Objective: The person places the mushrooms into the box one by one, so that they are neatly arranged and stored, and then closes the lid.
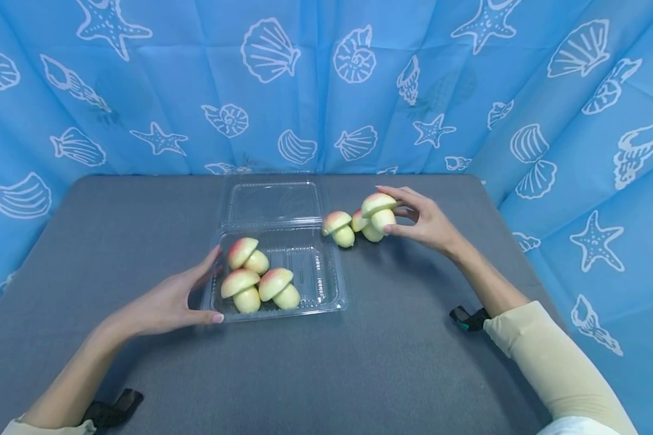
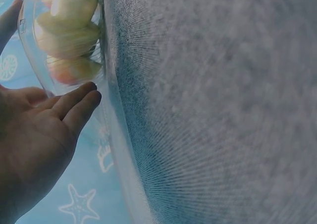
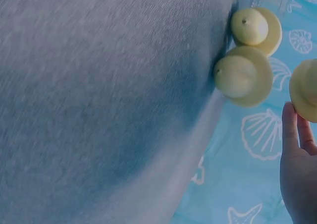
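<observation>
A clear plastic box (image 1: 326, 257) sits at mid-table with its hinged lid (image 1: 274, 204) folded back. Three toy mushrooms lie in its left half, yellowish with red-blushed caps, one of them a toy mushroom (image 1: 240, 289) near the front left corner. My left hand (image 1: 160, 305) rests at the box's left side, fingers extended, thumb by the front corner. To the right of the box, my right hand (image 1: 421, 220) pinches a toy mushroom (image 1: 380, 208) between thumb and fingers, raised above the table. Two more stand behind and beside it: one toy mushroom (image 3: 250, 27) and another toy mushroom (image 3: 237, 76), partly overlapped in the head view.
The grey cloth-covered table (image 1: 326, 374) ends at a blue curtain (image 1: 315, 90) printed with white shells and starfish. A black strap (image 1: 113, 409) is on the left wrist, and another black strap (image 1: 468, 319) on the right.
</observation>
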`<state>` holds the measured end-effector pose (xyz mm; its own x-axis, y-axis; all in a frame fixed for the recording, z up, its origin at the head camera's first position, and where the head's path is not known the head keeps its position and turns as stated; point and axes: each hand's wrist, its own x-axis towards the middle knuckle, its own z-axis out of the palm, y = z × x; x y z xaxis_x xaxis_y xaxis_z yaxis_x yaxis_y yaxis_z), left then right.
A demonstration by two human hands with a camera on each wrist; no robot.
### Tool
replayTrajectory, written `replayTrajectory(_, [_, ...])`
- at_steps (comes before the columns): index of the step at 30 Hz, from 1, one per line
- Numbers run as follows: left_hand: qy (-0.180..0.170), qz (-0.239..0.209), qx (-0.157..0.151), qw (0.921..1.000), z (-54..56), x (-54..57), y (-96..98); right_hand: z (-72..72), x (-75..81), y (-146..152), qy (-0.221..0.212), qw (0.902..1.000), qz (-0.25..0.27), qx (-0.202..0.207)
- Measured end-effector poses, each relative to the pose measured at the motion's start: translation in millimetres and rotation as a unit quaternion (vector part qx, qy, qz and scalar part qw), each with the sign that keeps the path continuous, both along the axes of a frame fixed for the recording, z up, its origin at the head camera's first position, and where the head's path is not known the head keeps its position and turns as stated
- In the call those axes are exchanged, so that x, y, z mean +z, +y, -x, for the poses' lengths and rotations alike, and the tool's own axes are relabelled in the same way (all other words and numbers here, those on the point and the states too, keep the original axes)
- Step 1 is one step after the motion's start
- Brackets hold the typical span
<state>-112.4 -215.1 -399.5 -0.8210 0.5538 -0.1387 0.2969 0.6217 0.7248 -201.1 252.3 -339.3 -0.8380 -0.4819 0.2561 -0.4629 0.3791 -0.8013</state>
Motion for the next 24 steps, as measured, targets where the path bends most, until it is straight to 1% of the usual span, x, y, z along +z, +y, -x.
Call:
replayTrajectory(11, [-0.002,-0.002,-0.004,1.0,2.2,-0.1,0.0,-7.5,1.1,-21,-0.005,0.9993,0.002,0.037])
replayTrajectory(18, [0.01,0.004,-0.004,0.9999,2.2,0.6,0.5,-11.9,0.5,-36,-0.025,0.9977,0.003,0.063])
replayTrajectory(24, [0.019,0.008,0.004,0.9998,0.0,0.8,0.8,-12.1,-0.6,-48,-0.022,0.9963,0.004,0.083])
